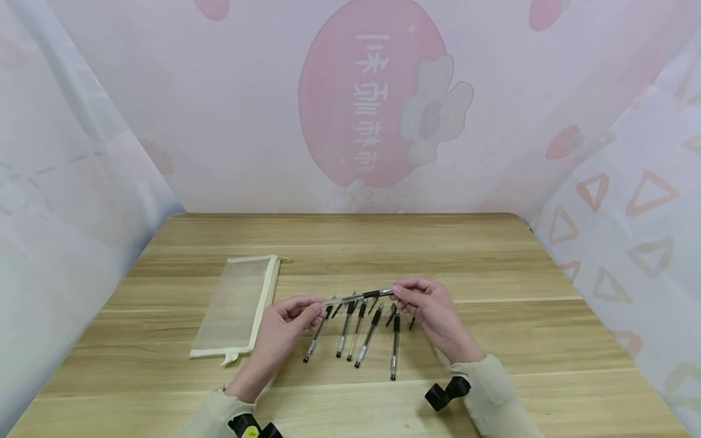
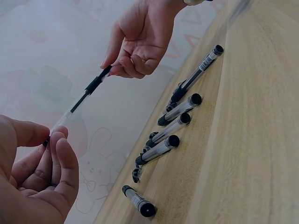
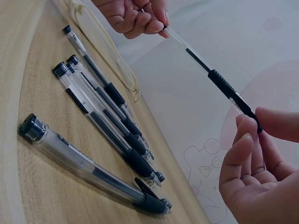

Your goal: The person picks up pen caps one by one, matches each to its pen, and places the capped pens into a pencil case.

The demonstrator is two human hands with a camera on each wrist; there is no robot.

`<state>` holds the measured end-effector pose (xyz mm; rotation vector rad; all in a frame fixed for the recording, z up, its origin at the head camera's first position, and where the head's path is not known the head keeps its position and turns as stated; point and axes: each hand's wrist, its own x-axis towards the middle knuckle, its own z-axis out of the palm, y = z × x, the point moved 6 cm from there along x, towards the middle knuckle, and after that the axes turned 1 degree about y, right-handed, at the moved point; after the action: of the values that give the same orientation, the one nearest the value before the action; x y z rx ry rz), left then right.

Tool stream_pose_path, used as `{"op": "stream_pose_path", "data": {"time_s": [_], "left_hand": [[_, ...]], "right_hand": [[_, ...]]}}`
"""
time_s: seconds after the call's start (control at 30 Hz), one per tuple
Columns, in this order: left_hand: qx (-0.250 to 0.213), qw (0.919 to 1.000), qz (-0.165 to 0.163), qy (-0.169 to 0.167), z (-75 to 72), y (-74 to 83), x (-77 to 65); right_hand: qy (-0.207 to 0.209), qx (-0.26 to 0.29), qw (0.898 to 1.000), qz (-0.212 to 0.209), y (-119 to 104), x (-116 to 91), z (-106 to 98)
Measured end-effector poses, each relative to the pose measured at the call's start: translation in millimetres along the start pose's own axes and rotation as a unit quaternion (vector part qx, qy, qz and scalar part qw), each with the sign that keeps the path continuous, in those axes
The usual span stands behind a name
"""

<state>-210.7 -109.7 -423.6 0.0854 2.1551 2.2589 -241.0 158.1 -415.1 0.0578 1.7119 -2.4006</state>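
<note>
A clear-barrelled pen (image 1: 356, 298) with a black rubber grip is stretched between both hands, raised above the table and tilted slightly. My left hand (image 1: 285, 325) pinches its clear rear end, where a black plug shows, between thumb and fingers. At the other end, past the black grip, my right hand (image 1: 432, 310) pinches the pen's dark tip end; the fingertips partly hide it. Below the hands several similar pens (image 1: 369, 340) lie side by side on the table, black end plugs towards me. Small dark pieces (image 1: 390, 315) show near their far ends, their kind unclear in the head view.
On the left of the wooden table (image 1: 438, 240) lies a flat mesh zip pouch (image 1: 232, 304) with cream edging, its zip side facing the pens. Printed cloth (image 1: 235, 109) hangs behind the table and at both sides. Each wrist wears a small black camera (image 1: 446, 394).
</note>
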Motion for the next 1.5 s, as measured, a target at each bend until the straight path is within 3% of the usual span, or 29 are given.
{"op": "stream_pose_path", "data": {"time_s": [0.3,0.5,0.63,0.83,0.93,1.17,1.3,1.5], "left_hand": [[-0.006,1.0000,0.007,0.002,0.0,-2.8,0.9],[-0.028,0.9993,-0.022,-0.015,-1.8,-7.1,2.6],[-0.026,0.9983,-0.041,-0.033,-10.7,-8.5,-0.4],[0.000,0.9959,-0.082,-0.038,-30.0,-10.2,-17.2],[0.017,0.9954,-0.087,-0.035,-35.4,-10.2,-23.9],[0.033,0.9929,-0.114,0.015,-48.6,-17.0,-31.1],[0.038,0.9925,-0.114,0.024,-47.4,-19.6,-32.1],[0.007,0.9898,-0.125,0.068,-41.8,-25.7,-31.4]], "right_hand": [[-0.003,-0.018,1.000,0.010,2.4,3.8,-1.0],[-0.019,-0.121,0.992,0.031,0.6,30.9,-0.8],[-0.104,-0.210,0.971,0.036,-2.8,68.5,15.3],[-0.250,-0.263,0.931,0.049,4.7,110.2,66.1],[-0.282,-0.295,0.912,0.047,8.1,120.2,82.1],[-0.311,-0.366,0.876,0.041,22.3,137.0,97.8],[-0.311,-0.360,0.878,0.061,34.6,146.0,99.4],[-0.300,-0.307,0.897,0.105,47.5,154.2,94.2]]}}
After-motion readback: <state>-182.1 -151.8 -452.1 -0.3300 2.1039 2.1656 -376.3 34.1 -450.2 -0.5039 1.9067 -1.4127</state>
